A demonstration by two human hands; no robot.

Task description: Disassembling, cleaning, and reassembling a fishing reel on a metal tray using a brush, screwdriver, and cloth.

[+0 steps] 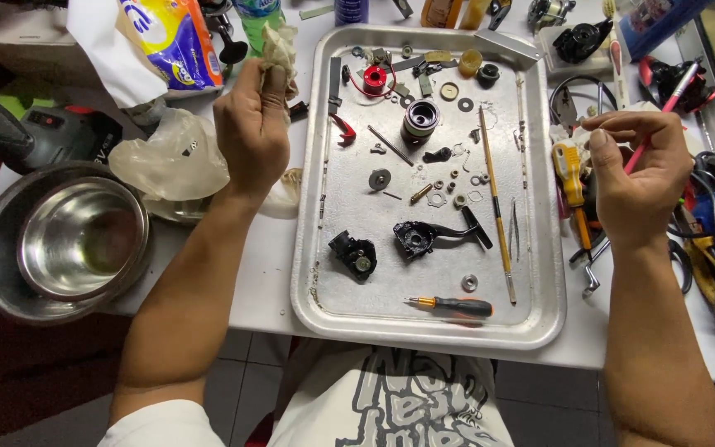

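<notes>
The left hand is up over the table, left of the tray. Its fingers are curled tight around a crumpled rag. The right hand is up on the other side, right of the tray. Its fingers pinch a thin pink stick that points up and away. Both arms reach forward, bent at the wrists. Small metal parts lie in the tray between the hands.

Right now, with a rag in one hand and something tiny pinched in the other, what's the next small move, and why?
Probably bring the right hand across to the rag in the left hand for wiping: both hover apart, above the tray.
</notes>
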